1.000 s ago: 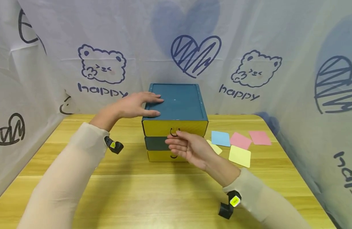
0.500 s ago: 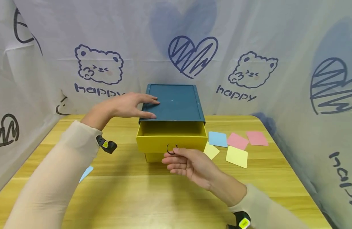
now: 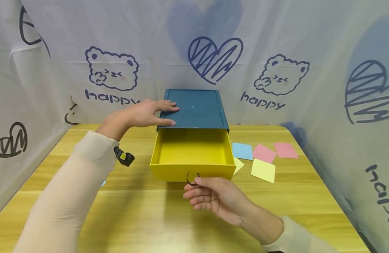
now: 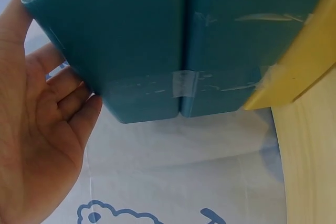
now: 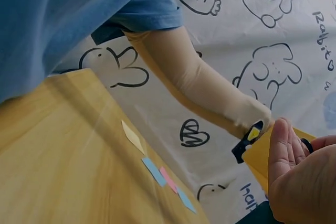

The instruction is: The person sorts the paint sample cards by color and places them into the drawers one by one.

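Note:
A small drawer cabinet with a blue-green top stands at the back of the table in the head view. Its yellow upper drawer is pulled far out, and the bare inside shows. My right hand pinches the drawer's black ring handle between thumb and forefinger, other fingers loosely bent. On the cabinet top's left edge rests my left hand, fingers stretched out. The left wrist view shows that hand's fingers against the cabinet's blue-green side wall, where clear tape bridges two tiers. The drawers below are hidden.
Right of the cabinet lie a blue paper square, pink squares and a yellow square; another yellow one is partly behind the drawer. A blue corner shows beside the left sleeve. A printed curtain backs the wooden table.
The upper drawer was closed a second ago; my right hand has drawn it out toward me by its handle. My left hand has stayed on the cabinet top.

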Motion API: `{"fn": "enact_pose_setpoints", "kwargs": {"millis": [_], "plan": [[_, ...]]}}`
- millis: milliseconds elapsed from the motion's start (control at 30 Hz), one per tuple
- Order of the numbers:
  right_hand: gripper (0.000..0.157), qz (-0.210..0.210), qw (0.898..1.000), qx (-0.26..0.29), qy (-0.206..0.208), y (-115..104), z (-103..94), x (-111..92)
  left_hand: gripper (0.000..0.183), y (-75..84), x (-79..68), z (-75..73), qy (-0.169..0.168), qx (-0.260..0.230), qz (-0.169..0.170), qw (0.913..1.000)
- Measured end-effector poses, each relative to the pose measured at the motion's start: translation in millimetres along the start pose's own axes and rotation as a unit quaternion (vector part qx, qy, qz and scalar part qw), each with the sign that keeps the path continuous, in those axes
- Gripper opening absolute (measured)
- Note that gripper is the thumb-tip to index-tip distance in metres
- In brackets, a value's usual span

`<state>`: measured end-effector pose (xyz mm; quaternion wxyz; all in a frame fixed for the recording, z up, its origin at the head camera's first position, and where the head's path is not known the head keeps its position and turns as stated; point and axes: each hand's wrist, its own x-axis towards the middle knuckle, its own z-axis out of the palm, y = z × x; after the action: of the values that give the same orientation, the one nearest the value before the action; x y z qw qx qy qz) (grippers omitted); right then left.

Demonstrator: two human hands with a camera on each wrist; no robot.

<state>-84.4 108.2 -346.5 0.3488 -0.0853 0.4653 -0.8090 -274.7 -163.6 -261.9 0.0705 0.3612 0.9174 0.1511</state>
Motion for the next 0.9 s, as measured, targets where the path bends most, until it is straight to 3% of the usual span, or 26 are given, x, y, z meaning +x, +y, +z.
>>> {"fn": "enact_pose_setpoints", "kwargs": {"millis": [433,633,900], "plan": [[0.035,0.008,0.996,0.016,-0.085,15,-10.3,-18,0.073,-0.8,1.4,2.2,0.007,-0.001,0.003,1.0000],[0.041,0.017,0.991,-0.002,-0.130,5,-23.4,-29,0.073,0.2,2.6,2.4,0.006,0.004,0.002,1.0000],[0.050,-0.017,0.980,-0.026,-0.196,-15,-44.8,-48,0.073,0.5,0.9,1.9,0.007,0.000,0.007,0.9999]]}}
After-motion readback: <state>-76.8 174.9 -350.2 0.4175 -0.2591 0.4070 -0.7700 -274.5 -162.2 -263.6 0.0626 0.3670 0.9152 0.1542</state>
